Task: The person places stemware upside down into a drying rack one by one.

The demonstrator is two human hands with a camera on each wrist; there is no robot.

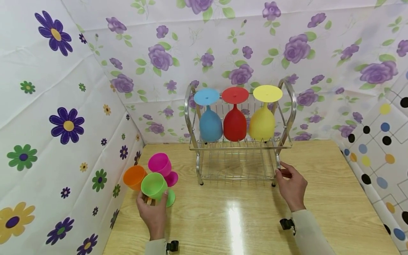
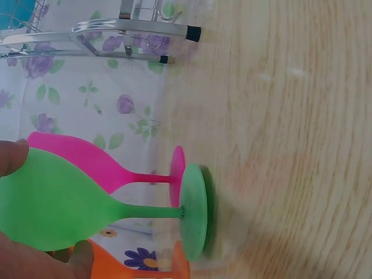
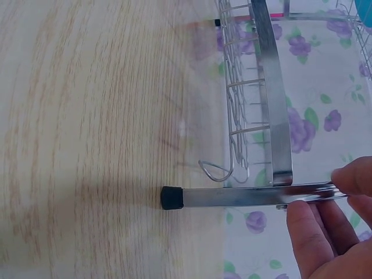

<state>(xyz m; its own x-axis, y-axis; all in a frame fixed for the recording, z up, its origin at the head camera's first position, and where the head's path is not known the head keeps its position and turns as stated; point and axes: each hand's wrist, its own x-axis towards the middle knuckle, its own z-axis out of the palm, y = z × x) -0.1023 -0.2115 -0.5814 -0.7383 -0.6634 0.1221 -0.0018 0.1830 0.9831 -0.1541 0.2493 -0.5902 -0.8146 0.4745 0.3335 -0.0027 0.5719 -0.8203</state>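
My left hand (image 1: 154, 216) grips the bowl of a green goblet (image 1: 154, 186), which stands upright on the table with its foot touching or nearly touching the wood. Close behind it stand a pink goblet (image 1: 160, 165) and an orange goblet (image 1: 134, 177), both upright. My right hand (image 1: 293, 185) pinches the right front leg of a metal dish rack (image 3: 232, 196) between thumb and fingers. Upside down on the rack's upper tier sit a blue goblet (image 1: 211, 124), a red goblet (image 1: 235, 122) and a yellow goblet (image 1: 262, 122).
The rack's lower wire tier (image 1: 237, 177) lies close above the wooden table (image 1: 207, 223). Flowered cloth (image 1: 191, 63) hangs behind the rack, another flowered cloth (image 1: 63, 159) borders the left side, and a dotted cloth (image 1: 376, 152) borders the right.
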